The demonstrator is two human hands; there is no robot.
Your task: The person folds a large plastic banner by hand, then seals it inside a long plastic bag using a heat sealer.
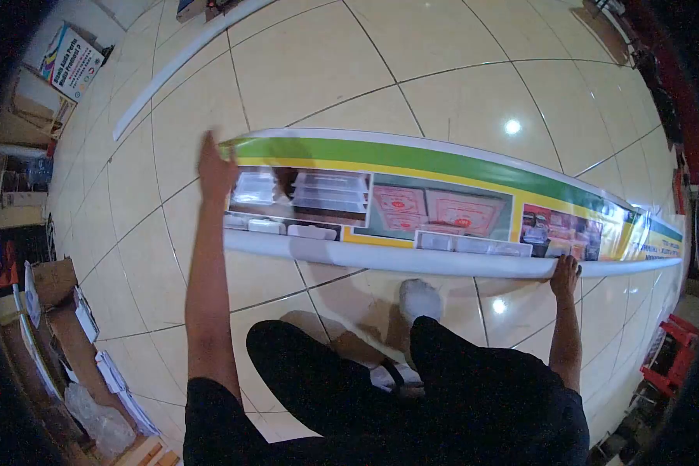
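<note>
A long printed banner with green and yellow stripes and product photos lies across the tiled floor in front of my legs. Its near edge is rolled into a white roll. My left hand is at the banner's left end, at the upper corner; its fingers are blurred, so their grip is unclear. On the right, my right hand rests with curled fingers on the white roll, below a dark product photo. The banner's far right end lies beyond that hand.
A long white strip lies on the floor at the upper left. Cardboard boxes and a clear plastic bag are at the lower left. A red plastic object stands at the right. My feet are just below the roll.
</note>
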